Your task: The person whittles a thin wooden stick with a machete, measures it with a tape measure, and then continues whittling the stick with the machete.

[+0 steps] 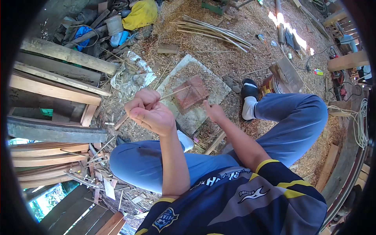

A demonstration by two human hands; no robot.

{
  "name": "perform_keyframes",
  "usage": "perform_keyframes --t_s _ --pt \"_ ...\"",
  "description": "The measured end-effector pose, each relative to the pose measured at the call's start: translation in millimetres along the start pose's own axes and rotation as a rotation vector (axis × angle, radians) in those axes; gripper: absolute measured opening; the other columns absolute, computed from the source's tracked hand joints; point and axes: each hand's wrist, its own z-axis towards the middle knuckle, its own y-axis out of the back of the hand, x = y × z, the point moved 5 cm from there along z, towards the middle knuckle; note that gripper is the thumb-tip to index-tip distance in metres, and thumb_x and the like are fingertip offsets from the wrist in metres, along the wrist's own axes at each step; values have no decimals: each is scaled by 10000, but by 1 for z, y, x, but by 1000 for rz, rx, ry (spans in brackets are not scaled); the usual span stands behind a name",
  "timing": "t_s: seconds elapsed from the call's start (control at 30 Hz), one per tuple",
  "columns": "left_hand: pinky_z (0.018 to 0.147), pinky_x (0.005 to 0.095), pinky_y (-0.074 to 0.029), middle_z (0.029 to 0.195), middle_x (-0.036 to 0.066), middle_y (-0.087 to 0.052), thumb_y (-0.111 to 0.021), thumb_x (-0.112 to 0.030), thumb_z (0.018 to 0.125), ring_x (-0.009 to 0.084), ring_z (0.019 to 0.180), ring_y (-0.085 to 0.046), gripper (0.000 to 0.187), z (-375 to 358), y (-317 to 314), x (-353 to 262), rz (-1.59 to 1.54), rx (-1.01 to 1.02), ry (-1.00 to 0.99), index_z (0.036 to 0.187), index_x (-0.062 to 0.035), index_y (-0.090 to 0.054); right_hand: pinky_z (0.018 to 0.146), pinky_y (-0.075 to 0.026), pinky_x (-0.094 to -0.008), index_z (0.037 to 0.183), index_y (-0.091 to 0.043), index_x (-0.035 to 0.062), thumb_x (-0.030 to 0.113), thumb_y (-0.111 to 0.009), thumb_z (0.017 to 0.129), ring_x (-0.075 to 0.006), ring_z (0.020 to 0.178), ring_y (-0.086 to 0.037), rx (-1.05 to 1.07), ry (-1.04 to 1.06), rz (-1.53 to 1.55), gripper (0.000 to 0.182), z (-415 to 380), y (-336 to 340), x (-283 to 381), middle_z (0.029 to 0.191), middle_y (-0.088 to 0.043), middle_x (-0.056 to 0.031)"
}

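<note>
My left hand (150, 112) is raised over my left knee, its fingers closed around one end of a thin wooden stick (174, 92). The stick slants up to the right, and its far end shows over a reddish-brown wooden board (190, 93). That board lies on a larger pale, dusty slab (181, 76) on the ground. My right hand (214, 112) is at the board's lower right, apart from the stick. Its fingers are curled with the thumb up; whatever they grip is hidden.
A bundle of thin sticks (215, 31) lies on the shavings ahead. A round tin (271, 84) with a board (286, 74) leaning on it stands beyond my right foot. Stacked timber (55, 88) lines the left; coiled cord (361, 123) hangs at right.
</note>
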Motion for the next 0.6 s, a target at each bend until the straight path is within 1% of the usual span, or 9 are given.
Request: perform_keyframes --t_s 0.03,0.13,0.23,0.33,0.37,0.43,0.47,0.53,0.6 --pt "516 276 -199 666 -13 -231 -370 -491 1091 103 588 -215 445 0 1 -1 -3 3 0 852 -133 -257 684 -498 -471 830 -667 -22 628 -473 985 -355 698 -657 163 -178 60 695 -7 10 1 694 -634 -191" --pt "517 275 -200 663 -13 -229 -371 -504 1087 104 585 -211 452 -2 -5 0 17 12 5 854 -133 -259 710 -516 -477 866 -695 -26 638 -472 981 -351 740 -688 87 115 32 710 -31 22 33 720 -663 -196" --pt "522 277 -204 661 -14 -227 -377 -514 1083 106 585 -213 458 -2 -5 -1 29 19 11 854 -135 -260 730 -520 -480 853 -690 -34 637 -479 977 -333 763 -692 27 329 87 715 -43 20 50 731 -674 -183" --pt "521 277 -204 659 -17 -222 -369 -510 1086 107 585 -218 452 4 -1 -2 5 -8 17 853 -139 -260 678 -525 -471 856 -691 -39 641 -478 976 -330 663 -678 89 -140 41 723 12 -12 -31 688 -658 -171" --pt "520 277 -203 658 -19 -219 -365 -507 1088 106 584 -220 449 4 1 -1 -6 -21 28 852 -140 -259 638 -520 -459 829 -687 -34 646 -474 976 -313 608 -660 63 -81 -16 728 14 -6 -32 658 -643 -161" --pt "541 282 -232 685 -10 -259 -377 -504 1087 113 607 -253 436 5 8 2 -51 39 32 873 -135 -291 559 -511 -435 774 -677 -24 657 -465 977 -279 498 -624 7 32 -132 741 12 9 -24 598 -615 -140" --pt "551 285 -246 698 -6 -280 -383 -503 1086 117 619 -270 430 1 11 3 -69 61 39 883 -132 -307 522 -493 -420 742 -662 -12 662 -459 977 -259 461 -600 88 -70 -24 742 6 9 -25 576 -598 -124" --pt "594 296 -286 743 6 -323 -408 -510 1076 127 659 -303 423 3 7 -3 -100 8 62 916 -124 -340 448 -458 -390 678 -631 10 673 -447 978 -218 387 -551 239 -265 197 750 -15 17 2 534 -565 -93" --pt "636 308 -317 784 18 -356 -435 -516 1066 136 694 -327 424 9 5 -2 -88 -50 80 939 -117 -369 428 -437 -373 645 -599 28 673 -449 979 -198 382 -534 230 -229 197 742 -20 20 19 530 -554 -77"
